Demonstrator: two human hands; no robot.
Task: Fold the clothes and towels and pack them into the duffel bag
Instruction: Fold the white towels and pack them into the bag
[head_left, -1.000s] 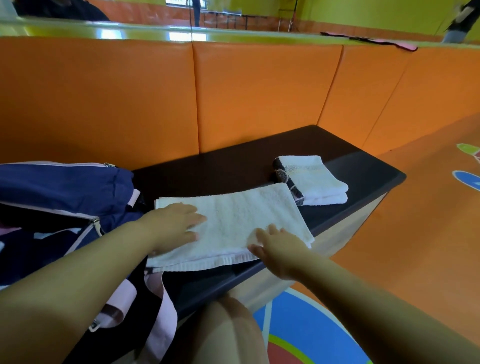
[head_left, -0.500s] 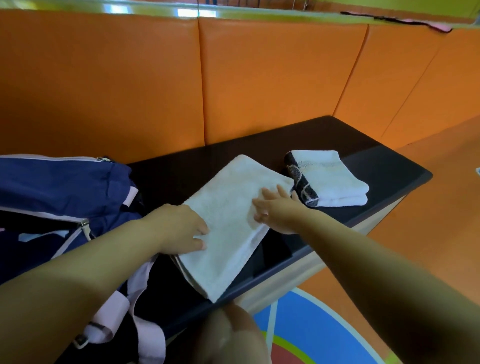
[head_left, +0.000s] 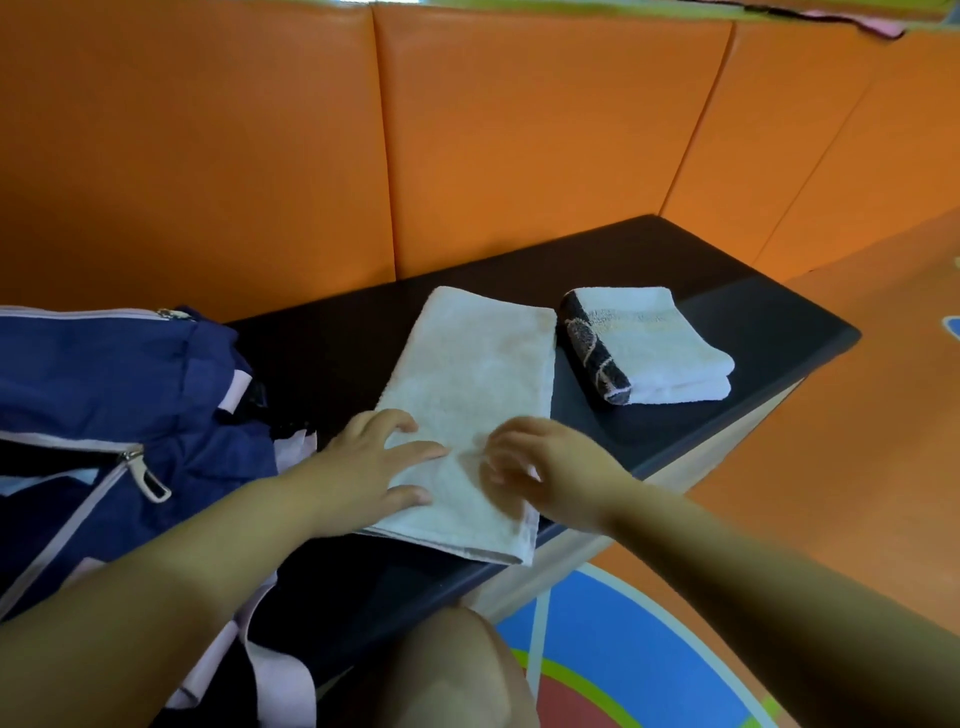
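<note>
A white towel (head_left: 470, 410) lies folded into a long strip on the dark bench (head_left: 727, 291), its near end hanging a little past the bench edge. The left hand (head_left: 371, 467) rests flat on the near part of it, fingers spread wide and palm down, holding nothing but pressing the cloth. Just to the right of that hand, the right hand (head_left: 550, 467) is over the same end of the towel with its fingers loosely curled; it is blurred, so I cannot tell whether it pinches the fabric or only touches it. Beyond the right hand and a bit further right, a second folded towel (head_left: 660, 345), white with a dark patterned band, sits on the bench close beside the long one without touching it. To the left of the left hand and its forearm lies the navy duffel bag (head_left: 104, 395), unzipped, with pale pink trim and straps trailing off the bench. Orange padded panels (head_left: 519, 145) stand behind the bench.
</note>
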